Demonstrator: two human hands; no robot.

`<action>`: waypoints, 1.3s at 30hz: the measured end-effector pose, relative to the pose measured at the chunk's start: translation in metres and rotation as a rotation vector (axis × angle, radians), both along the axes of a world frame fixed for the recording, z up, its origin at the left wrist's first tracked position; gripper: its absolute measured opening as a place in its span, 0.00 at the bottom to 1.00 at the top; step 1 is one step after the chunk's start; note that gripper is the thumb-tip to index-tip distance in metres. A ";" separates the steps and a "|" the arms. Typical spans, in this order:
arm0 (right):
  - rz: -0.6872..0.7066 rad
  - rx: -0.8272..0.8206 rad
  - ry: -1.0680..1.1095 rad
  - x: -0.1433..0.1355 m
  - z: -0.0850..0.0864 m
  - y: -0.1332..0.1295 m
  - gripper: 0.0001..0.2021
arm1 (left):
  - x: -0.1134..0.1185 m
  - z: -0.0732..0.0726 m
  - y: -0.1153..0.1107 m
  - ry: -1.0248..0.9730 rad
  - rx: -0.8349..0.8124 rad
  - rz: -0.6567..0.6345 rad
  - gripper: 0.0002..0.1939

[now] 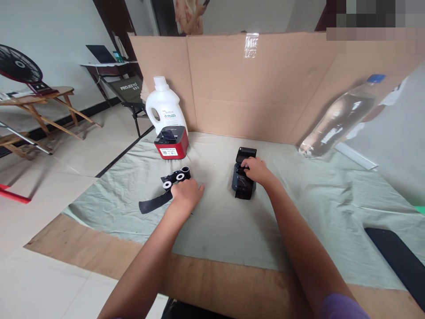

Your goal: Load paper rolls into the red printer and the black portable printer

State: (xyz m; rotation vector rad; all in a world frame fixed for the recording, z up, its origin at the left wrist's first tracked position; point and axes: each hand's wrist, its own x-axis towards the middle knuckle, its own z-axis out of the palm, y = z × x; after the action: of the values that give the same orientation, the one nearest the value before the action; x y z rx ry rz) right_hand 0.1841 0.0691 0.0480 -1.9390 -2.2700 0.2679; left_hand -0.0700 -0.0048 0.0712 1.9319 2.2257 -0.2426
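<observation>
My left hand [186,195] is beside the black tape rolls with white cores [173,180], its thumb spread out to the right and its fingertips at the rolls' near edge. A loose black strip [154,204] trails from the rolls to the left. My right hand [256,170] is on a small dark device [234,179] with its lid [246,153] raised at the back. Its bent fingers press on the device's middle, and I cannot see what lies under them. Glossy black film [245,187] hangs over the device's front.
A red and black box-shaped device [175,148] stands before a white detergent jug [166,106]. Behind is a cardboard screen [239,93]. A clear bottle with a blue cap [341,115] leans at right. A black phone [396,257] lies near the right edge of the green cloth [215,230].
</observation>
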 end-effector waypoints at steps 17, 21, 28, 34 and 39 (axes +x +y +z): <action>-0.044 0.151 0.176 0.021 0.008 0.005 0.14 | -0.052 -0.001 0.012 0.071 0.435 0.037 0.22; -0.048 0.170 0.181 0.023 0.009 0.004 0.13 | -0.048 -0.007 0.015 0.090 0.410 0.035 0.22; -0.065 0.191 0.238 0.026 0.007 0.005 0.12 | -0.056 -0.010 0.017 0.125 0.415 0.054 0.21; -0.175 0.433 0.353 0.028 -0.001 0.011 0.17 | -0.039 0.002 0.006 0.029 0.580 0.013 0.22; -0.132 0.382 0.432 0.033 -0.009 0.016 0.20 | -0.006 0.016 -0.017 -0.190 0.216 -0.231 0.17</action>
State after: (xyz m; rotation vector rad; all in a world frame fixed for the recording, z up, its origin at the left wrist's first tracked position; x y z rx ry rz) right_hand 0.2172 0.0854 0.0385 -1.6357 -1.7607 0.1957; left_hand -0.0756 -0.0218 0.0874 2.2200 1.9782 0.1526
